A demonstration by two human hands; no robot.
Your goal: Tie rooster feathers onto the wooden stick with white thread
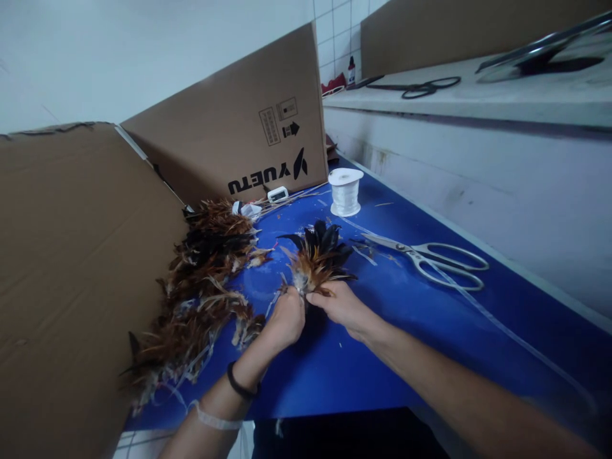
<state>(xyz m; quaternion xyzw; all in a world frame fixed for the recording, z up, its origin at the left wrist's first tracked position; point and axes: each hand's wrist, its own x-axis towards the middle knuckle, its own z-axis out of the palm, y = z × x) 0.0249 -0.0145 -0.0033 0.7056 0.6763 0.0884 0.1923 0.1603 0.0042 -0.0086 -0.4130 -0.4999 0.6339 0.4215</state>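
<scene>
A bunch of brown and black feathers (pixel 315 261) fans upward above the blue table, its pale base between my two hands. My left hand (pixel 289 315) is closed at the left side of that base. From the right, my right hand (pixel 342 306) pinches the same base, thumb against it. A strip of clear ribbon circles my left forearm, below a black band at the wrist. Right of the feathers lie metal scissors (pixel 423 255), blades slightly apart. A spool of white ribbon (pixel 345 192) stands upright beyond my hands.
Many loose feathers (pixel 201 287) are heaped on the left of the blue table (pixel 382 363). Cardboard walls (pixel 76 255) rise at the left and back. A long ribbon strip (pixel 516 341) runs down the right side. Black scissors (pixel 430 86) lie on the white ledge (pixel 478 95).
</scene>
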